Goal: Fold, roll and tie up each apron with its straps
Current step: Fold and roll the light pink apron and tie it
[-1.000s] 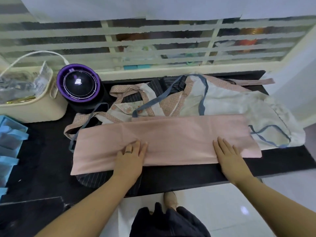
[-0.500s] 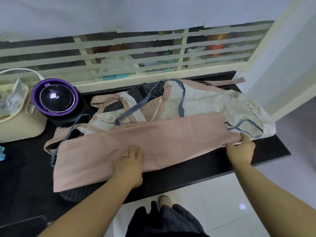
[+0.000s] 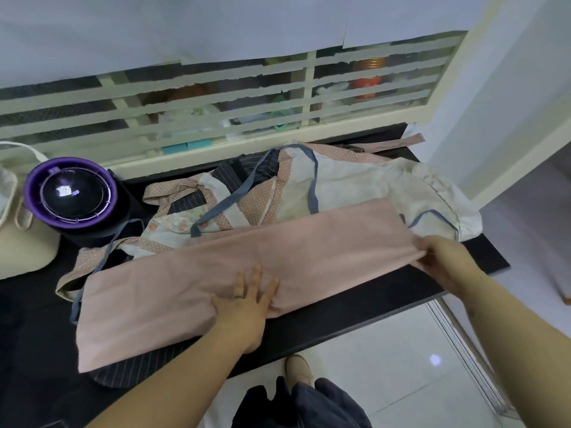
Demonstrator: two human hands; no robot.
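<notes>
A pink apron (image 3: 191, 279) lies folded into a long strip across the black table (image 3: 364, 310). My left hand (image 3: 244, 307) presses flat on its middle, fingers spread. At the strip's right end, my right hand (image 3: 445, 264) pinches the fabric and lifts it slightly. Behind the strip lies a heap of other aprons: a cream one with blue-grey straps (image 3: 364, 186), a pink dotted one (image 3: 256, 202) and a dark pinstriped one (image 3: 244, 174). A dark striped cloth (image 3: 129, 372) peeks out under the strip's left end.
A black round device with a purple rim (image 3: 71, 193) stands at the back left, beside a cream bag (image 3: 21, 242). A barred window frame (image 3: 216, 112) runs behind the table. The table's front edge is close to my body, with white floor tiles (image 3: 401, 366) below.
My right hand moved from lying flat on the strip to its right end and now pinches and lifts that end. The left hand stayed pressed on the middle. The camera view shifted right.
</notes>
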